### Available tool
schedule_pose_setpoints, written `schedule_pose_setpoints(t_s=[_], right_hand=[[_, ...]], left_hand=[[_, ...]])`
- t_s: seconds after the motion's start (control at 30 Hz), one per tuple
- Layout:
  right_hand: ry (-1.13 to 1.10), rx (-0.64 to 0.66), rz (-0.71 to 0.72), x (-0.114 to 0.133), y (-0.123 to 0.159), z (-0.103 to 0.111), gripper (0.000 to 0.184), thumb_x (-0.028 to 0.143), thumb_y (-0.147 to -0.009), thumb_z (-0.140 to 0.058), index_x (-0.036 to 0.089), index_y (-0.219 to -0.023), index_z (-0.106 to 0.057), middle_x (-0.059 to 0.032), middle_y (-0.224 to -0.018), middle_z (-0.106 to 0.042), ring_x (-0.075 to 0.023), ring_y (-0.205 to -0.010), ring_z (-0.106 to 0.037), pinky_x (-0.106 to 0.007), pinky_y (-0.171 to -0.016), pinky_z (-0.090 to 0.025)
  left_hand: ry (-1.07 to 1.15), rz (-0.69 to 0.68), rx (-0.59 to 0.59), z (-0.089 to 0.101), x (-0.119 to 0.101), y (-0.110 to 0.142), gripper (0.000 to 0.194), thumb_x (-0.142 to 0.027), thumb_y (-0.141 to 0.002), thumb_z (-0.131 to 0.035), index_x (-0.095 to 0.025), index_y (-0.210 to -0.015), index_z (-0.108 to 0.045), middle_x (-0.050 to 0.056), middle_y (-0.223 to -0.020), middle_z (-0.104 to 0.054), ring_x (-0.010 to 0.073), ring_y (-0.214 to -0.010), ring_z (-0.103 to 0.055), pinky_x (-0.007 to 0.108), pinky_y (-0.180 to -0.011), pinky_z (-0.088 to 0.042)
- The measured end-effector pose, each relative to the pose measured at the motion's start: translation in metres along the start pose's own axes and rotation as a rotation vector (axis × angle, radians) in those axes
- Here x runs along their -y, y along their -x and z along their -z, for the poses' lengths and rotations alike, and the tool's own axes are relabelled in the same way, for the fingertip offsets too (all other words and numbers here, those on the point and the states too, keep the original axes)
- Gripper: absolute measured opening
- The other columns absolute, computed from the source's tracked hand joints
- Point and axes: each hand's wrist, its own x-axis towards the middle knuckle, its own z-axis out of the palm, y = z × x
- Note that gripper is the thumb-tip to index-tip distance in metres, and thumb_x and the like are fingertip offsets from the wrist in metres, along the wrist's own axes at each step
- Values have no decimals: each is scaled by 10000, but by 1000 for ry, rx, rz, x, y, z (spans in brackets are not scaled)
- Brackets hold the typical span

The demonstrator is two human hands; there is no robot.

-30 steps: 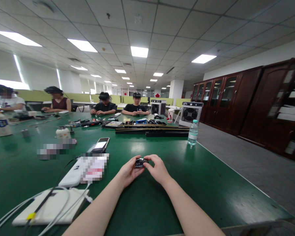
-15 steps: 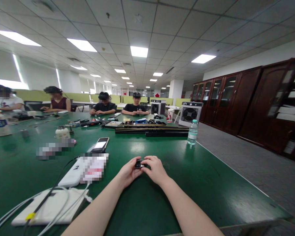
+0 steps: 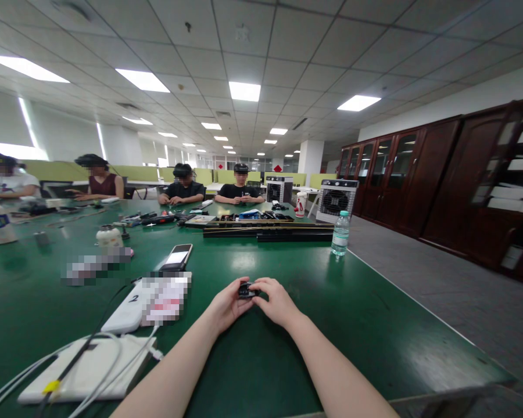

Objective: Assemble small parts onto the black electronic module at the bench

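Observation:
Above the green table [image 3: 331, 325], my left hand [image 3: 229, 304] and my right hand [image 3: 275, 301] meet around a small black object [image 3: 246, 289] with some lighter parts. Its exact kind is too small to make out. My left fingers and thumb grip its left side, while the right thumb and fingertips pinch its right side. Part of the object is hidden behind the fingers.
Left of my arms lie a phone [image 3: 178, 256], a white power bank [image 3: 122, 306], and a white box [image 3: 81, 371] with cables over it. A water bottle [image 3: 340, 234] stands near the right edge. Black bars [image 3: 294, 237] lie further back. Several people sit beyond.
Both hands keep hold of the small black object in nearly the same place. A little more of its black top shows between the fingers. The whole view has shifted slightly.

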Motion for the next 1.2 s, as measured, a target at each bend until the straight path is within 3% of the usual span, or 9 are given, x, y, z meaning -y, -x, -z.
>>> schedule_pose_setpoints(t_s=[0.27,0.6,0.83,1.2], right_hand=[[-59,-41,-4,3,0,2,368,131,-700,-621,208,-1059,-595,-53,-1045,-636,-202,-984,-559,-377,-901,-439],[-99,-61,-51,-4,0,-2,410,149,-709,-610,216,-1111,-567,-53,-1085,-629,-203,-1004,-566,-389,-917,-443],[-132,-109,-37,-1,-1,0,394,153,-729,-596,223,-1114,-558,-51,-1088,-624,-193,-1001,-568,-391,-925,-442],[-107,-134,42,1,-1,0,381,144,-715,-607,235,-1084,-580,-53,-1107,-604,-195,-1071,-531,-400,-967,-416]], left_hand=[[7,36,-27,-8,-5,6,212,-290,-918,-401,-165,-1044,-518,72,-827,-662,146,-636,-666,268,-629,-544],[63,42,33,2,-2,-1,215,-340,-889,-467,-149,-922,-561,84,-858,-677,160,-678,-672,286,-671,-547],[75,67,142,9,0,-5,298,-367,-884,-477,-151,-1078,-543,99,-895,-683,172,-720,-683,315,-732,-546],[78,51,72,1,-2,1,244,-298,-912,-430,-134,-1055,-539,110,-869,-685,162,-677,-682,287,-674,-547]])
